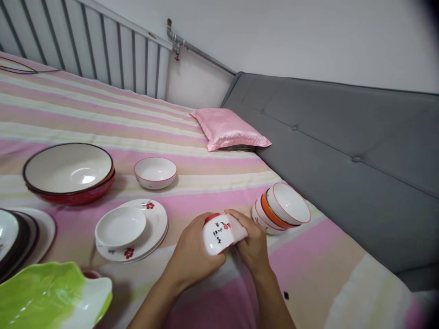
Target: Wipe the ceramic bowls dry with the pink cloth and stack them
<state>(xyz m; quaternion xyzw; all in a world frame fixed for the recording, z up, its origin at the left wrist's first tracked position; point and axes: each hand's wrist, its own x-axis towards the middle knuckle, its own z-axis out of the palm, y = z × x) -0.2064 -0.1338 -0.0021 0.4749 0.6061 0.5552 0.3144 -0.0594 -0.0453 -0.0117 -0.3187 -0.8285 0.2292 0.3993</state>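
Both my hands hold small white bowls with red rims and black writing [219,234] over the striped bed sheet. My left hand [192,256] wraps around the left side of the bowls. My right hand [252,244] grips them from the right, fingers closed over the rim. Just to the right lies a tilted stack of three small bowls [283,208], one of them orange. Left of my hands a small white dish [120,227] rests on white plates with red flowers [154,228].
A single small bowl [155,172] sits farther back. A large white and red bowl [68,173] stands at the left, stacked plates [20,235] at the left edge, a green leaf-shaped dish [51,292] in front. A pink pillow [228,128] lies by the grey headboard [343,151].
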